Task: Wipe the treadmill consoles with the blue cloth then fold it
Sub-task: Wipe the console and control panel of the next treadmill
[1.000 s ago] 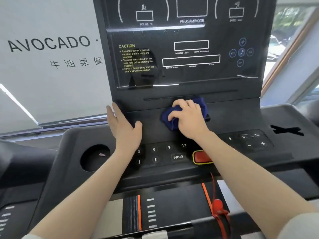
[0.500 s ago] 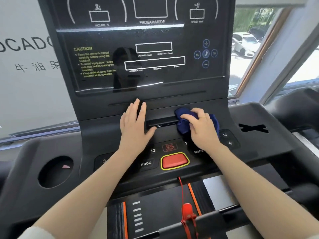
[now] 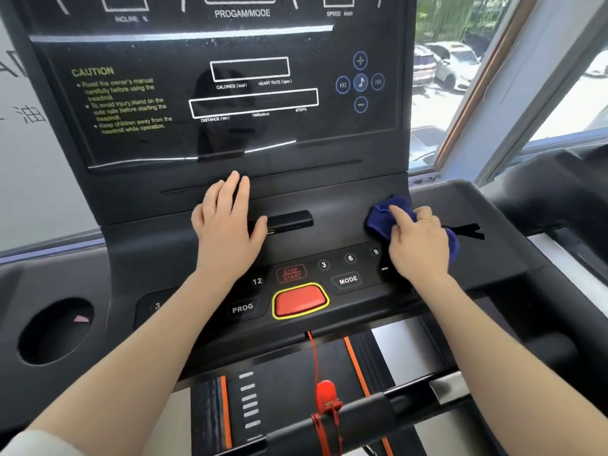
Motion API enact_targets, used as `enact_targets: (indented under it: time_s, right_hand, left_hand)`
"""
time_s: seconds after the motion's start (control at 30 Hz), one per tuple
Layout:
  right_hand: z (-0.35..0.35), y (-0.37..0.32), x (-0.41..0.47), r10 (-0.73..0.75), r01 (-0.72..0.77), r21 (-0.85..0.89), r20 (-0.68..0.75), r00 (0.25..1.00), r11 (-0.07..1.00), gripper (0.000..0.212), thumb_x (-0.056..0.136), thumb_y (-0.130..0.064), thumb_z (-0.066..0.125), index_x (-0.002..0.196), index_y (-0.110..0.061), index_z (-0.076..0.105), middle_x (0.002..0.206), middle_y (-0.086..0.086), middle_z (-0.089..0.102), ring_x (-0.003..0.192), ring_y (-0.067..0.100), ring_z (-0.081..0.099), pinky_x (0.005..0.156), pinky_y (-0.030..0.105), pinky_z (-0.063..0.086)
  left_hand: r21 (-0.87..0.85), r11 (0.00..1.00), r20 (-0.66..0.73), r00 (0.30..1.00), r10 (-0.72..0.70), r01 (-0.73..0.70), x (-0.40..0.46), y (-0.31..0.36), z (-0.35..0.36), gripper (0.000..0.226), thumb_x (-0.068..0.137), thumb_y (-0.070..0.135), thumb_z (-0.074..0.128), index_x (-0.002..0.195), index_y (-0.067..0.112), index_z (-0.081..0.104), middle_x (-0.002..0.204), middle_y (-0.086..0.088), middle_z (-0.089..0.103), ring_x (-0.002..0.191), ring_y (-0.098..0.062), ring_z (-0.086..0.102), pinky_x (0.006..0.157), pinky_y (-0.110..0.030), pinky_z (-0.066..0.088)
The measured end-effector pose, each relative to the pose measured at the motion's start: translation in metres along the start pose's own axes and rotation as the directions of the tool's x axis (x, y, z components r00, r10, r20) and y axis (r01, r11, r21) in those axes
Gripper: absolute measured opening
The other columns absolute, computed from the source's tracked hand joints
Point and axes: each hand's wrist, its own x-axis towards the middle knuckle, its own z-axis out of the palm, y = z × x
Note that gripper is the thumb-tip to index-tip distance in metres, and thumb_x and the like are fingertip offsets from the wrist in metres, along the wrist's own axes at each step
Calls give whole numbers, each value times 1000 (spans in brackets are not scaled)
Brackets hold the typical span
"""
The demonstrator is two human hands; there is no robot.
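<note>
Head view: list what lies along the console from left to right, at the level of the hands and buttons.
Cup holder → PROG button → red button → MODE button → right hand pressing the blue cloth → black X mark.

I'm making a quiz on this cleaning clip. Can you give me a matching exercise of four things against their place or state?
Things:
1. blue cloth
2. left hand
3. red button
4. red safety clip

Places or states:
A. flat and empty on the console
B. on a cord, at the front handlebar
C. bunched under the right hand
D. ringed in yellow, below STOP/START

Pairs: 1-C, 2-A, 3-D, 4-B
</note>
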Motion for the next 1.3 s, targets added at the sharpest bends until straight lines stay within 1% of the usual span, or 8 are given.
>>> enact_targets:
  time_s: [0.3, 0.43, 0.6, 0.7, 0.8, 0.97, 1.13, 1.3]
  right_hand:
    - [-5, -71, -41, -104, 99, 130, 27, 994, 986, 34, 77, -26, 46, 100, -15, 68, 84, 15, 57, 66, 35, 58, 55, 28, 32]
    - [-4, -126, -55, -256, 232, 210, 94, 962, 950, 32, 78, -29, 48, 100, -20, 69, 82, 8, 57, 69, 30, 59, 55, 28, 39]
    - [10, -200, -67, -578, 529, 300, 100, 810, 793, 32, 78, -24, 54, 106, -23, 70, 88, 9, 62, 69, 31, 56, 58, 35, 46]
    - [17, -240, -74, -726, 652, 363, 114, 678, 666, 33, 81, -24, 53, 110, -27, 69, 97, 9, 63, 72, 29, 54, 62, 36, 44]
    - [22, -267, -66, -810, 727, 370, 150, 568, 578, 36, 86, -22, 51, 118, -29, 64, 110, 11, 59, 83, 30, 53, 69, 35, 37]
    - [21, -294, -63, -745, 648, 412, 129, 654, 641, 33, 82, -26, 49, 108, -23, 69, 97, 11, 57, 74, 29, 56, 64, 34, 41]
    - [0, -276, -109, -901, 691, 608, 101, 422, 392, 28, 81, -32, 49, 97, -21, 69, 80, 3, 55, 57, 10, 35, 54, 29, 41]
    - [16, -277, -81, -926, 793, 492, 87, 367, 360, 32, 89, -35, 47, 110, -22, 66, 90, 8, 57, 69, 23, 53, 65, 33, 46]
  left_hand:
    - [-397, 917, -85, 996, 8, -41, -18, -38, -24, 46, 89, 5, 39, 134, 3, 46, 147, -9, 37, 134, -19, 34, 107, -22, 18]
    - [-250, 967, -24, 999, -48, 40, -36, -75, -38, 51, 89, 4, 34, 140, 5, 37, 151, -10, 30, 143, -30, 14, 115, -38, 7]
    - [-191, 910, 28, 929, -370, 368, -63, -127, -57, 61, 96, 10, 37, 149, 20, 8, 157, -6, -10, 144, -25, -12, 113, -43, -8]
    - [-544, 667, 230, 855, -465, 509, -79, -155, -64, 57, 98, 13, 39, 149, 18, 12, 157, -1, -7, 144, -15, 1, 117, -33, 5]
    - [-751, 329, 457, 810, -368, 573, -87, -164, -74, 42, 98, 9, 41, 139, 19, 40, 141, 6, 42, 126, -5, 43, 109, -26, 31]
    - [-736, 353, 484, 814, -321, 577, -81, -165, -81, 38, 98, 4, 37, 132, 16, 48, 120, 7, 57, 106, 0, 56, 89, -9, 42]
    - [-744, 344, 503, 819, -278, 573, -84, -173, -76, 40, 99, 7, 39, 136, 20, 46, 128, 11, 55, 116, 2, 51, 95, -9, 38]
    - [-746, 382, 487, 838, -248, 546, -90, -169, -65, 48, 99, 5, 36, 143, 21, 31, 139, 14, 39, 130, 0, 35, 110, -20, 24]
